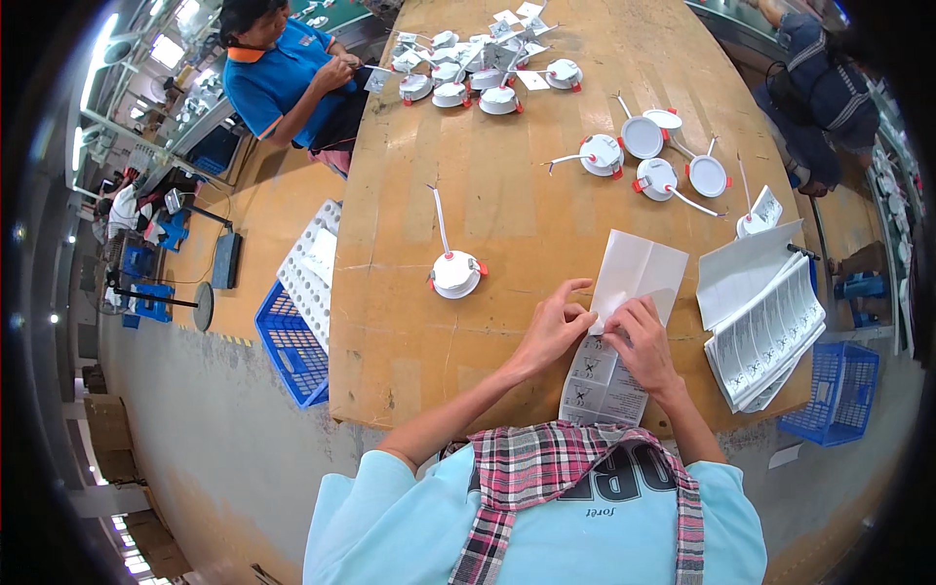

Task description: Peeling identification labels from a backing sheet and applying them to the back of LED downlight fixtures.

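On the wooden table in front of me lies a long paper leaflet [639, 268], white on its far part and printed on its near part, with crease lines across it. My left hand [558, 333] pinches its left edge near the middle, index finger raised. On the same fold, my right hand [641, 349] has thumb and fingers closed on the paper, partly covering the print. Left of my hands, a round white downlight [455, 276] with red clips rests alone, its cable pointing away. A thick stack of printed leaflets [765, 336] sits to the right.
Several downlights [643, 137] lie beyond my hands, and a larger heap [487, 73] with paper slips sits farther off. A co-worker [283, 83] in blue stands at the far left edge, another person [824, 83] at right. Blue crates [292, 346] flank the table [390, 234].
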### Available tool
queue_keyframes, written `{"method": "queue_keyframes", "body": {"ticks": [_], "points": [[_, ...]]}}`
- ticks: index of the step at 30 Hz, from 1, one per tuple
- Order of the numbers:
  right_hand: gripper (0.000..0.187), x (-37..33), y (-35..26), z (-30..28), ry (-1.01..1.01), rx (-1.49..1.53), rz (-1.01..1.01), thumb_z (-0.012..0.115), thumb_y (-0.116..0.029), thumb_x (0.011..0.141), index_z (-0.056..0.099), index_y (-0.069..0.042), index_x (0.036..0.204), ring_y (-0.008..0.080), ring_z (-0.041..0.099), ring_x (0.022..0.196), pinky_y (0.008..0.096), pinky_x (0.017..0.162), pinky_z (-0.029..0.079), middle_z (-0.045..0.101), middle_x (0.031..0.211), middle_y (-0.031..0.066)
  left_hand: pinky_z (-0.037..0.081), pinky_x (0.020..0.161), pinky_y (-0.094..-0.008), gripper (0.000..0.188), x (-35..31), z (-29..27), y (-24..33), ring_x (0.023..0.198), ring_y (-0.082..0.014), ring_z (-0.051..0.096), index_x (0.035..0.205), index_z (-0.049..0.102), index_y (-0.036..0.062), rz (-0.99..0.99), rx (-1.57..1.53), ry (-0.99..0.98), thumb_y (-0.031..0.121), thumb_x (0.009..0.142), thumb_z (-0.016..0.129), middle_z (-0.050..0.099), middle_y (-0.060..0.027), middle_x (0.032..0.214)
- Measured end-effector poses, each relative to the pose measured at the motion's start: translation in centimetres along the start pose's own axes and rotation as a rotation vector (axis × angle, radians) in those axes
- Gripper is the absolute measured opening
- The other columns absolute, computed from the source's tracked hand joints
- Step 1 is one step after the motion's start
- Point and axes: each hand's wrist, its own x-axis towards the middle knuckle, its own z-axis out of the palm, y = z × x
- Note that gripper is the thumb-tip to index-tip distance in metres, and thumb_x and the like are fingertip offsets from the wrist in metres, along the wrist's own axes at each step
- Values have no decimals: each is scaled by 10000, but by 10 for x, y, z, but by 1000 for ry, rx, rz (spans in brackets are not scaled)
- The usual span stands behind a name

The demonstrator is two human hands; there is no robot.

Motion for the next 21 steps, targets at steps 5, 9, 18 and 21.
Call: {"method": "queue_keyframes", "body": {"ticks": [5, 9, 18, 21], "points": [[188, -9, 13, -7, 20, 200, -82, 679, 32, 704, 542, -38, 811, 246, 521, 886, 352, 838, 443, 526, 866, 68, 480, 594, -320, 511, 0, 5, 6, 644, -179, 626, 1300, 433, 34, 72, 429, 142, 102, 828, 617, 638, -77, 691], [146, -30, 33, -11, 162, 837, 183, 621, 40, 791, 519, -45, 851, 194, 517, 909, 354, 906, 424, 521, 845, 47, 478, 575, -422, 535, -1, 12, -5, 644, -302, 618, 1303, 423, 116, 266, 682, 306, 79, 796, 591, 594, -130, 691], [119, -51, 30, -99, 799, 1198, 17, 567, -119, 930, 463, -88, 882, 148, 480, 844, 348, 912, 403, 494, 810, 20, 480, 583, -390, 508, 0, 23, -19, 678, -290, 615, 1253, 480, 81, 373, 953, 346, 66, 760, 603, 610, -123, 743], [92, -39, 27, -106, 828, 974, 58, 569, -120, 932, 499, -73, 897, 123, 509, 816, 297, 849, 430, 515, 812, 19, 468, 725, -394, 474, -3, 26, -17, 824, -289, 586, 1230, 511, 80, 450, 946, 288, 88, 769, 622, 586, -144, 875]]}}
